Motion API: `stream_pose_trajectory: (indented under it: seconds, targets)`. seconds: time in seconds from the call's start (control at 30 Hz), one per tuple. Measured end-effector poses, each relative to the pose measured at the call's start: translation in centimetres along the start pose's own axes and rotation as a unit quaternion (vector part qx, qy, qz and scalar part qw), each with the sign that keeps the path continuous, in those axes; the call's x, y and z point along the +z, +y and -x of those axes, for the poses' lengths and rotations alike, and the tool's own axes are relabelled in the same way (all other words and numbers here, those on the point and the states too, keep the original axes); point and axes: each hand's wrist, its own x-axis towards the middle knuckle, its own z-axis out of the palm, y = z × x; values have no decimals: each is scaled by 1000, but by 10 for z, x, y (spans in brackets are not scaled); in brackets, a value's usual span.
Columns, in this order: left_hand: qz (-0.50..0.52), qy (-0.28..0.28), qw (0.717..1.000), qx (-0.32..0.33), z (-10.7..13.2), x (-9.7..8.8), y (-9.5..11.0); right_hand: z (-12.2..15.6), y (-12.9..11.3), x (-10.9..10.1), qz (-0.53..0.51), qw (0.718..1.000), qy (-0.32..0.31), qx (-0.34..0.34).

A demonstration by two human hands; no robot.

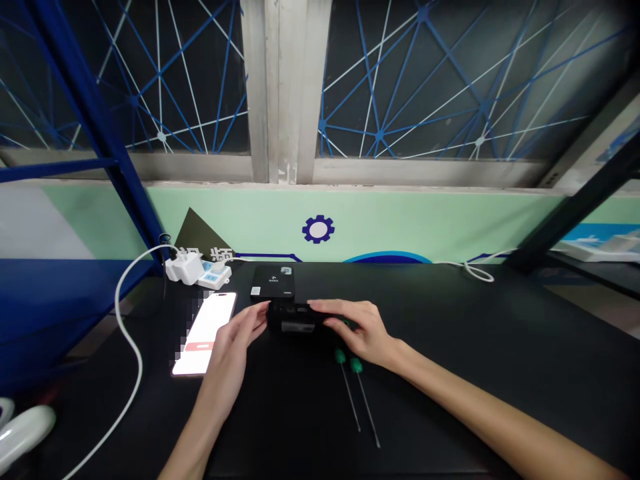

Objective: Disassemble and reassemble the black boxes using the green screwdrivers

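Device held before the box

A strip (pixel 218 279) with a charger (pixel 187 268) lay left of the box (pixel 273 283); a lit phone (pixel 210 327) lay front-left of it. The left hand (pixel 237 333), partly curled, had fingertips at the left end of the black device (pixel 296 317); whether they gripped, I couldn't tell. The device was just before the box. Front-right of it, beyond two screwdrivers (pixel 356 365), the right hand (pixel 367 328) pinched the device between thumb and fingers.

Left hand (pixel 235 339), right hand (pixel 369 333) turned inward, fingers (pixel 345 307) bent, forearms (pixel 470 395) slanted
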Motion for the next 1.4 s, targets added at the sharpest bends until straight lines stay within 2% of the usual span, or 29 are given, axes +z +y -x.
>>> stream_pose_trajectory:
  seconds: [0.13, 0.27, 0.37, 0.53, 0.63, 0.83, 1.0, 1.13, 1.27, 1.33, 1.4]
  targets:
    - [-36, -6, 999, -3, 1, -2, -3, 1, -6, 0, 16, 999, -43, -13]
    - [-110, -16, 993, -35, 3, -4, -6, 3, -3, 7, 5, 991, -106, -77]
    - [-111, -22, 992, -46, 4, -5, -10, 5, 2, 11, 4, 985, -136, -109]
    - [-110, -23, 992, -57, 1, -8, -16, 5, 6, 13, 9, 980, -161, -119]
    - [-128, -27, 991, -40, 1, -6, -15, 5, 4, 14, 9, 979, -168, -116]
    - [-221, -21, 975, -6, 3, 1, -10, 3, -5, 14, 53, 982, -165, -76]
    - [-354, -28, 931, 83, 1, 2, -18, 1, -12, 16, 114, 981, -150, -50]
    - [-469, -63, 871, 131, -9, -5, -20, 0, -12, 16, 108, 982, -151, -41]
    - [-541, -129, 813, 171, -27, -14, -15, -1, -8, 13, 90, 984, -150, -36]
    - [-559, -134, 796, 190, -36, -17, -13, -2, -6, 11, 81, 985, -150, -35]
    - [-560, -133, 792, 203, -43, -17, -12, -3, -5, 8, 79, 984, -157, -29]
